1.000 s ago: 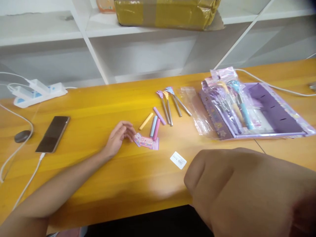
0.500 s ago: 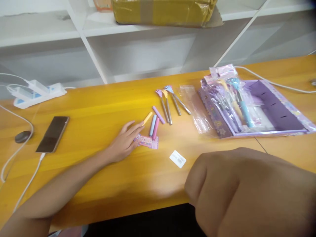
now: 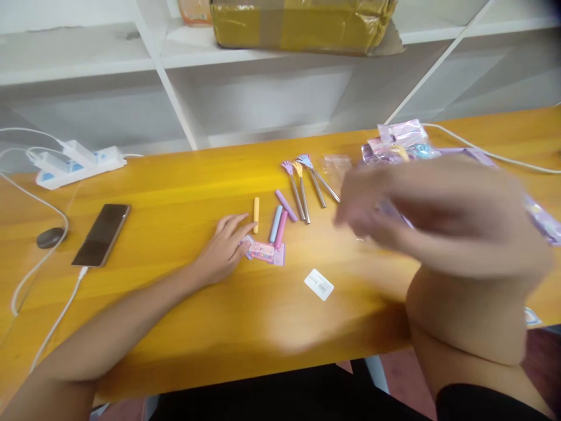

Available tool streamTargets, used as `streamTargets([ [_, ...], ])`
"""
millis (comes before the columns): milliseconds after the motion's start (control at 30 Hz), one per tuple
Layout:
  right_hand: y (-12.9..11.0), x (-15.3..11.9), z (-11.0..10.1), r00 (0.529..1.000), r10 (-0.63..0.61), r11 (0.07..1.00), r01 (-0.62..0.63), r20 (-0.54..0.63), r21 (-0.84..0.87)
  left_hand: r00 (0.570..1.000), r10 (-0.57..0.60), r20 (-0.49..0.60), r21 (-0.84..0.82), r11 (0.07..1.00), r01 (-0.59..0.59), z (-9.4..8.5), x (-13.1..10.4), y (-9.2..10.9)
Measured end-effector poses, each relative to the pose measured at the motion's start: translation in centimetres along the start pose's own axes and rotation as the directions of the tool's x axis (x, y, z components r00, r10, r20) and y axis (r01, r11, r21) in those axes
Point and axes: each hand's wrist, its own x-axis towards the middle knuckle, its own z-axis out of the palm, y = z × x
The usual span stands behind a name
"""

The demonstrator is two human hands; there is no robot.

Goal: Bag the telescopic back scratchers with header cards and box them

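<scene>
My left hand (image 3: 227,245) lies on the table with its fingers apart. Its fingertips are at the lower end of a yellow stick (image 3: 256,213), and its thumb rests by small pink and purple printed cards (image 3: 263,251). To the right lie a light blue stick (image 3: 276,224), a magenta stick (image 3: 281,229) and a purple stick (image 3: 286,206). Behind them are metal rods with hand-shaped heads, like small back scratchers (image 3: 302,190), in purple, yellow and blue. My right hand (image 3: 421,204) is raised over the right side, smeared by motion, and its fingers are unclear.
A purple box (image 3: 541,219) with bagged items (image 3: 398,149) is partly covered by my right hand. A white label card (image 3: 319,284) lies in front. On the left are a phone (image 3: 101,235), a black mouse-like object (image 3: 49,238) and a power strip (image 3: 81,166). A taped carton (image 3: 302,26) sits on the shelf.
My right hand has risen from the near right edge to over the box, now hiding much of it. The yellow stick has turned more upright beside my left fingertips.
</scene>
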Motion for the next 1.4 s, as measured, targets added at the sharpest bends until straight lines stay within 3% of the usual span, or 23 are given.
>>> streamTargets([
  [67, 2.8, 2.1, 0.1, 0.996, 0.085, 0.96, -0.088, -0.023, -0.265, 1.0, 0.01, 0.019, 0.024, 1.0, -0.01, 0.0, 0.0, 0.2],
  [167, 8.0, 4.5, 1.8, 0.941, 0.335, 0.715, -0.292, -0.056, -0.635, 1.0, 0.009, 0.029, 0.061, 0.998, -0.01, 0.0, 0.0, 0.3],
  [233, 11.0, 5.6, 3.5, 0.881, 0.474, 0.588, -0.313, 0.004, -0.746, 1.0, -0.009, -0.007, 0.077, 0.997, 0.01, 0.0, 0.1, 0.2],
  [333, 13.8, 6.2, 5.9, 0.78, 0.619, 0.492, -0.294, 0.091, -0.82, 0.997, -0.024, -0.075, 0.091, 0.995, 0.031, -0.1, 0.4, -0.3],
  [433, 14.8, 6.3, 7.5, 0.73, 0.675, 0.469, -0.306, 0.113, -0.828, 0.989, -0.051, -0.142, 0.128, 0.989, 0.069, -0.4, 0.7, -1.1],
  [533, 15.3, 6.3, 8.1, 0.727, 0.677, 0.48, -0.316, 0.116, -0.818, 0.975, -0.096, -0.2, 0.143, 0.982, 0.126, -0.5, 1.0, -1.9],
  [767, 14.7, 6.7, 7.3, 0.681, 0.722, 0.475, -0.359, 0.123, -0.803, 0.952, -0.187, -0.242, -0.022, 0.982, 0.187, -0.4, 0.8, -2.5],
  [833, 14.1, 6.7, 6.6, 0.691, 0.717, 0.467, -0.381, 0.09, -0.798, 0.951, -0.21, -0.228, -0.077, 0.977, 0.198, -0.6, 0.8, -2.4],
  [933, 12.9, 6.4, 5.4, 0.782, 0.624, 0.514, -0.403, 0.007, -0.757, 0.954, -0.216, -0.207, -0.131, 0.973, 0.192, -1.0, 0.8, -2.1],
  [1033, 11.4, 6.0, 4.6, 0.889, 0.447, 0.728, -0.423, -0.095, -0.539, 0.965, -0.196, -0.172, -0.19, 0.968, 0.162, -1.3, 0.8, -1.7],
  [1133, 9.0, 5.5, 4.5, 0.938, 0.32, 0.94, -0.331, -0.13, -0.077, 0.971, -0.179, -0.157, -0.259, 0.956, 0.134, -1.4, 0.7, -1.5],
  [1233, 6.2, 5.0, 4.8, 0.96, 0.272, 0.926, -0.245, -0.061, 0.288, 0.975, -0.167, -0.147, -0.309, 0.944, 0.116, -1.4, 0.5, -1.4],
  [1400, 3.4, 4.5, 5.2, 0.963, 0.268, 0.856, -0.231, -0.014, 0.463, 0.979, -0.154, -0.136, -0.395, 0.914, 0.089, -1.3, 0.2, -1.6],
])
